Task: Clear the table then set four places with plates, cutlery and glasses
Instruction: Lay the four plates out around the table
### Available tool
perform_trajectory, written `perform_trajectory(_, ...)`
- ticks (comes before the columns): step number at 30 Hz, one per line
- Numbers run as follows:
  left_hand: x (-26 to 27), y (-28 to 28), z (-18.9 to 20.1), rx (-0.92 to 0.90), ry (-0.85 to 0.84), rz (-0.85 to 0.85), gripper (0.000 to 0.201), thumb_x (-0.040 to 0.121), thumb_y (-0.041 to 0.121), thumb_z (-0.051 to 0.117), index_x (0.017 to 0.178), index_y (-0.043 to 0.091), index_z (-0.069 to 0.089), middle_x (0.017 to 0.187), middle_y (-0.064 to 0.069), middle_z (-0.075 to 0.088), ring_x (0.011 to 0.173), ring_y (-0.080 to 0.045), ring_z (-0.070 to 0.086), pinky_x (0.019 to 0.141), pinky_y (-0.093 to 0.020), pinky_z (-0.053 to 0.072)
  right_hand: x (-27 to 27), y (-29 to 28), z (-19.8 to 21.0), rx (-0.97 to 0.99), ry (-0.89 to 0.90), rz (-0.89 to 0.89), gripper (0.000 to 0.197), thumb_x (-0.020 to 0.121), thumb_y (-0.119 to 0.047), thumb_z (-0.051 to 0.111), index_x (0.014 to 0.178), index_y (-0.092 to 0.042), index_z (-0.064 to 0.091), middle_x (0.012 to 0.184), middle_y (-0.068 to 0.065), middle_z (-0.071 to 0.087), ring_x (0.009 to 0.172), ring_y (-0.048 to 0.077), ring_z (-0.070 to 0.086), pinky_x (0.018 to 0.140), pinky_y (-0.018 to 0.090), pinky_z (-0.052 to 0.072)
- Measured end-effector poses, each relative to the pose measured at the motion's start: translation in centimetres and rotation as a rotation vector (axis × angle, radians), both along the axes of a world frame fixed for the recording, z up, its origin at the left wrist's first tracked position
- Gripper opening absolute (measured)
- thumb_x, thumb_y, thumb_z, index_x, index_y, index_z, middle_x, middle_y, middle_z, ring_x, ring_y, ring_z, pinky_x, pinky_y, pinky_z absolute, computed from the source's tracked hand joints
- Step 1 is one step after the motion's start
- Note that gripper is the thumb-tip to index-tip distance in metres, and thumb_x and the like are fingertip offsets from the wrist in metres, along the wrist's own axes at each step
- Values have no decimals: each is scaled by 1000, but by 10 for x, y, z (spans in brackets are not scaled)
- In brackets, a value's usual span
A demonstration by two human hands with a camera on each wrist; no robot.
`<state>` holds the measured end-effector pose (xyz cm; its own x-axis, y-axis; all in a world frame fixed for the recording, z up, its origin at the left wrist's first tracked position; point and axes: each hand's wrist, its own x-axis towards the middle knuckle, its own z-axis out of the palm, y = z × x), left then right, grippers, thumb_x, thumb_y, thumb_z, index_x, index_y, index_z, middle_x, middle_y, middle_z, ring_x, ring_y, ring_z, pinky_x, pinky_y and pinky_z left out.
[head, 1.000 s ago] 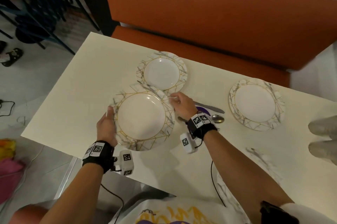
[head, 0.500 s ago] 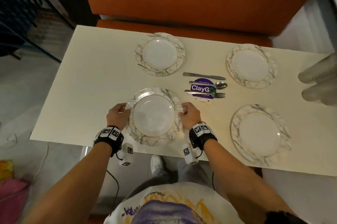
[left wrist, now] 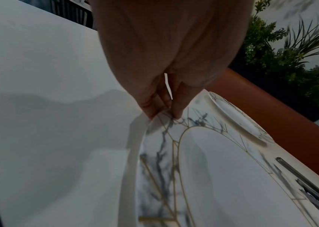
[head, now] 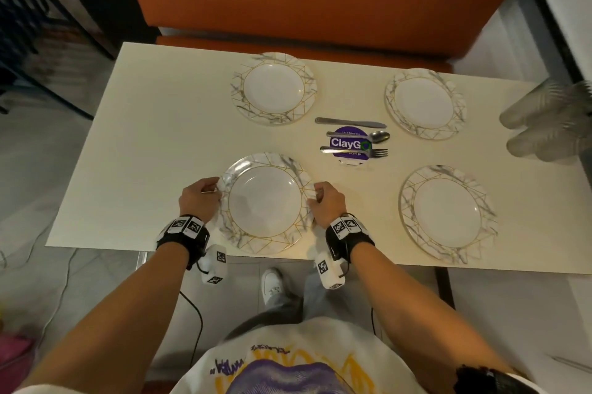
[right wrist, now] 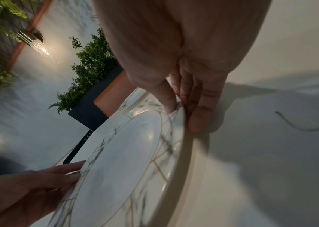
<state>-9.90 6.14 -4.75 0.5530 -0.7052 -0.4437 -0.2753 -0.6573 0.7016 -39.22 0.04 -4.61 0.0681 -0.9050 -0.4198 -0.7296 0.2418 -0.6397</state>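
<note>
We hold the round white marble-patterned plate with gold lines (head: 265, 201) at the near edge of the cream bench (head: 153, 150), left hand (head: 199, 198) and right hand (head: 326, 201) fingers (right wrist: 171, 98) pinching opposite rims; three matching plates (head: 274, 87) lie beyond.

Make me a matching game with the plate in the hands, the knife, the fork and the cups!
Things:
1. held plate
2. knife
3. fork
4. cups

Places or states:
A. lying across the purple sticker
B. at the table's right edge
C. gripped at both sides
D. between the two far plates

Pairs: 1-C, 2-D, 3-A, 4-B
</note>
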Motion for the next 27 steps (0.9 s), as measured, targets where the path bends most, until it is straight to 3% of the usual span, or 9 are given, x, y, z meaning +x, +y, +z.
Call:
perform_trajectory(6,1,-2,-1,-2,15,-23,34,94,16,68,127,20,72,109,0,71,110,-26,66,104,-39,52,-3,-2,0,31,-4,4,37,93,-16,66,129,-13,58,90,-1,60,87,17,57,82,24,44)
perform_trajectory(10,-3,-4,4,-1,-26,-48,34,96,17,67,129,16,67,113,-3,69,106,-25,63,94,-33,47,-8,-6,1,39,-17,-8,32,94,-18,64,126,-14,61,91,1,62,87,17,59,82,24,45)
perform_trajectory(15,-9,-11,6,-32,-184,-125,32,93,13,65,125,12,68,122,-12,68,113,-34,63,97,-41,50,-24,-14,6,20,-17,-40,25,94,-18,64,118,-13,64,83,-3,60,88,19,61,84,27,49)
perform_trajectory(18,-25,-22,13,-60,-299,-187,28,91,12,64,119,14,70,119,-15,68,114,-38,59,97,-43,49,-39,-21,12,-2,-25,-71,23,92,-12,61,114,-13,68,96,2,66,94,20,63,85,25,48)
perform_trajectory(22,-63,-51,24,-137,-233,-303,24,93,9,62,115,15,71,115,-12,69,109,-31,63,93,-36,50,-61,-44,23,-86,19,-56,24,92,-9,56,108,-16,72,107,3,72,95,16,63,86,22,46)
perform_trajectory(24,-87,-72,31,-158,-193,-351,23,95,8,61,114,15,71,114,-9,70,102,-24,64,88,-28,45,-72,-62,30,-123,42,-45,22,92,-10,56,106,-17,72,107,3,73,95,18,65,85,23,47)
perform_trajectory(27,-124,-107,42,-174,-115,-380,25,95,6,58,115,13,72,111,-5,71,100,-20,63,90,-27,48,-88,-98,37,-177,69,-9,20,92,-11,56,104,-16,71,104,4,73,93,20,65,83,24,48)
